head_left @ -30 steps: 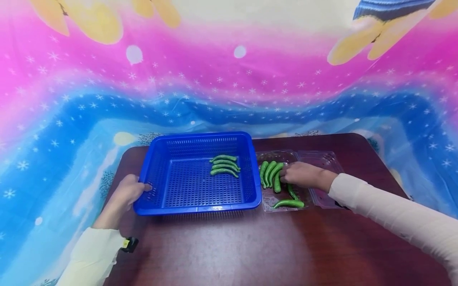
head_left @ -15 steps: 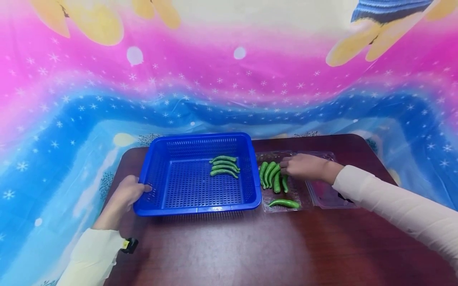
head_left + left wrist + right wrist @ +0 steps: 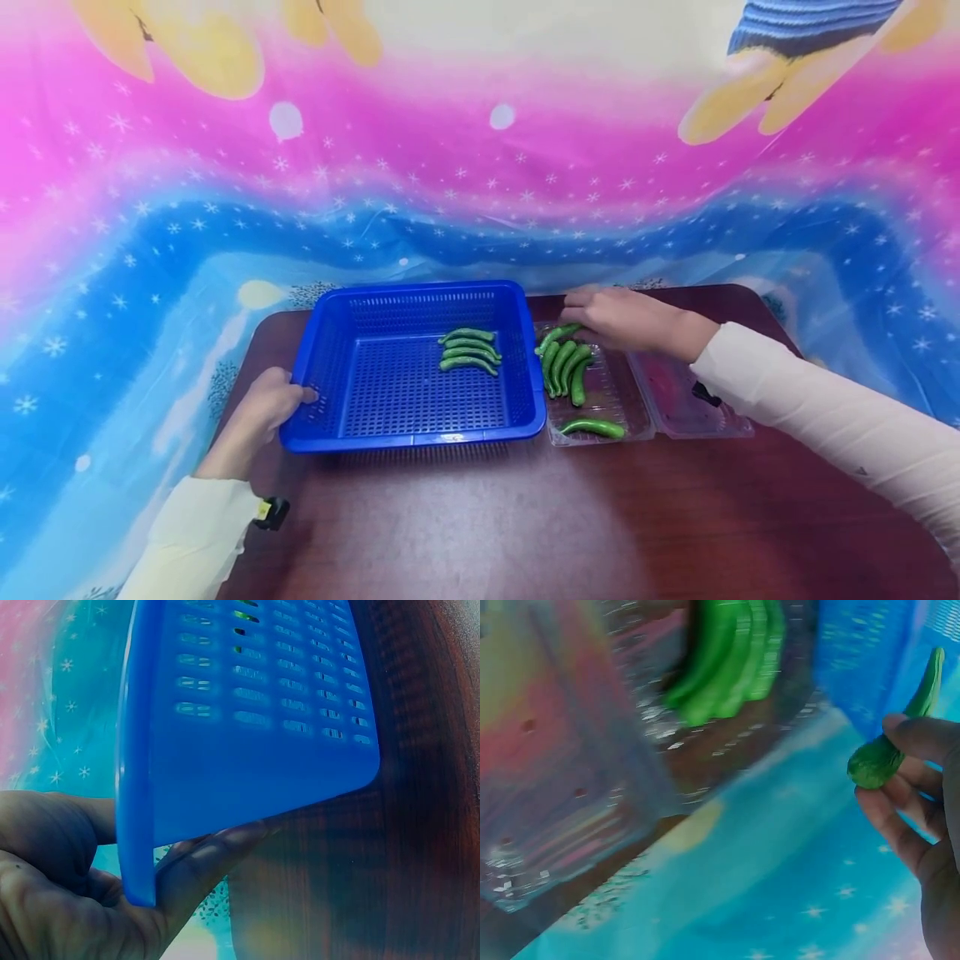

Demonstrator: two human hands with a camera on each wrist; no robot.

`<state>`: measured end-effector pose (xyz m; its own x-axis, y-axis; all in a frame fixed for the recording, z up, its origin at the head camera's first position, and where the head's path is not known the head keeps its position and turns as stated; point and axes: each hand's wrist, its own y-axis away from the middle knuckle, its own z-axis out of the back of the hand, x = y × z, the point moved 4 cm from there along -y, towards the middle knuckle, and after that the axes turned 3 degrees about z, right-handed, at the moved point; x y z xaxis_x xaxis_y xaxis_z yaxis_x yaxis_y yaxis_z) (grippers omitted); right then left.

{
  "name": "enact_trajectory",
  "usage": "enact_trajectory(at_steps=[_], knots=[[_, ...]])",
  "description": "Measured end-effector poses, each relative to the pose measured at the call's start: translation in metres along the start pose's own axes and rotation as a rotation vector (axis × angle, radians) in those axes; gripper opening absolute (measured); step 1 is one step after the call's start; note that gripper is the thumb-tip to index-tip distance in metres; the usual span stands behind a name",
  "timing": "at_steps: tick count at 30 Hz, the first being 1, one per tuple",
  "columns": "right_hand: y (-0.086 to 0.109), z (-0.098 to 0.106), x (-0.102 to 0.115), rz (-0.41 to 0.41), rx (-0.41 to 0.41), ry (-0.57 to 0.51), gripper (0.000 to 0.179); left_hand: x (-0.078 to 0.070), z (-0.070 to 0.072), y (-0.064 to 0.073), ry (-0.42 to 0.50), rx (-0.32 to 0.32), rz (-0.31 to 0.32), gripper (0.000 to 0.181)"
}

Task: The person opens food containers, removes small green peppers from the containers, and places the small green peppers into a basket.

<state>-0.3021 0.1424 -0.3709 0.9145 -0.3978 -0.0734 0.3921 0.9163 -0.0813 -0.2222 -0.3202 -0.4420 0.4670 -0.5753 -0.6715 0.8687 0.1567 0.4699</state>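
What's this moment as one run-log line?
left hand grip: blue basket | right hand grip: green vegetable, near clear tray | basket contents: four similar vegetables

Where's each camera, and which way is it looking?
Head: on the head, looking forward and down at the blue basket and clear tray; left hand and right hand show.
Left wrist: on that wrist, facing the basket's outer side; the left hand shows, gripping it.
Right wrist: on that wrist, facing the tray and a held green vegetable; right hand shows.
Head and right wrist views both show that vegetable.
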Motion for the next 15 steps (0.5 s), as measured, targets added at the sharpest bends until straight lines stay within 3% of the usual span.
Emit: enact_trajectory(at_steps=[7, 15], knots=[[-0.023, 0.022, 0.009, -0.034, -0.012, -0.03, 0.014, 0.0, 0.002, 0.0, 0.001, -0.008, 0.002, 0.048], [-0.049, 0.028, 0.02, -0.03, 0.034, -0.04, 0.017, 0.0, 0.0, 0.001, -0.007, -0.008, 0.0, 0.048]])
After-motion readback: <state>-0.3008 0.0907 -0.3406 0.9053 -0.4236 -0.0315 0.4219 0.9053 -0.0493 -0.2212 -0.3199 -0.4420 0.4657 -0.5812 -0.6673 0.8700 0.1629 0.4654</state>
